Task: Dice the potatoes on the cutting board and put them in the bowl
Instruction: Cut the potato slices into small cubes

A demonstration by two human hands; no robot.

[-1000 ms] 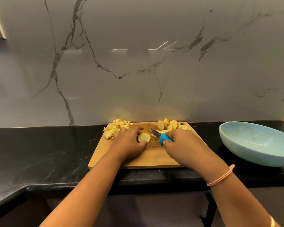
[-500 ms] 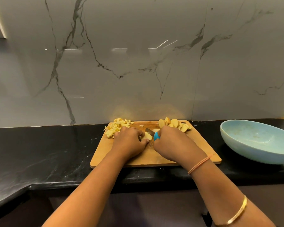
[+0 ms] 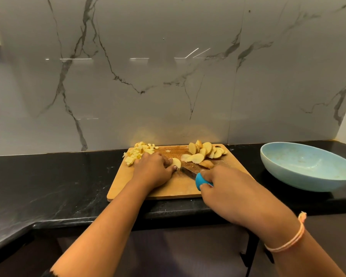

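Straight ahead I see a rectangular wooden cutting board (image 3: 168, 188), smooth and honey-coloured, lying flat on a glossy black stone desk (image 3: 48, 186) flecked with pale grey. Behind it rises a polished grey marble wall (image 3: 168, 76) with dark veins.

The person's left hand (image 3: 152, 172) rests on the middle of the board, its fingers (image 3: 169, 161) curled down to pin a pale round potato slice (image 3: 176, 162); the knuckles hide about half of it. The right hand (image 3: 228, 188) has its fingers (image 3: 210, 173) wrapped around a knife (image 3: 201, 181) with a rounded blue handle, mostly buried in the grip. The steel blade angles up and left toward the pinned slice, but it is blurred and I cannot tell whether the edge touches the potato.

At the board's far right corner lies a loose heap of potato slices (image 3: 206, 151), oval with tan skin on their rims. At the far left corner sits a pile of diced potato (image 3: 139, 152), small yellow cubes partly covered by the left hand.

A wide, shallow, matte light-blue bowl (image 3: 288, 176) stands on the desk to the right of the board, apart from it, its far side cut off by the frame. A thin peach thread bracelet (image 3: 288, 238) circles the right wrist.
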